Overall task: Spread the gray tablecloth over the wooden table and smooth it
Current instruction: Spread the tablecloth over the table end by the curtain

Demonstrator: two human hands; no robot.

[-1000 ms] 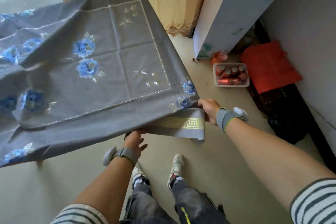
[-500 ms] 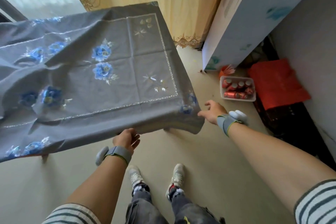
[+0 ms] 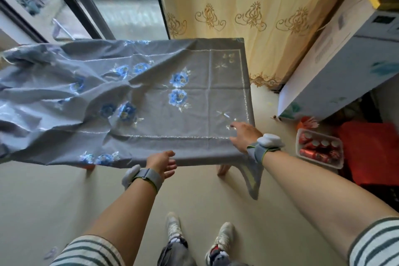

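Observation:
The gray tablecloth with blue flowers and a silver border lies over the wooden table, of which only a leg shows below the hem. Its right half is flat; its left half is wrinkled and bunched. A corner hangs down at the near right. My right hand rests flat on the cloth's near right corner with straight fingers. My left hand hovers at the near hem, fingers loosely spread, holding nothing.
A yellow curtain hangs behind the table, and a glass door stands at the back left. A large white box leans at the right. A tray of red cans and a red bag sit on the floor.
Both hands have let go of the cloth's near edge. The right hand has moved up onto the cloth's corner. The cloth has settled onto the table, and my view has tilted up.

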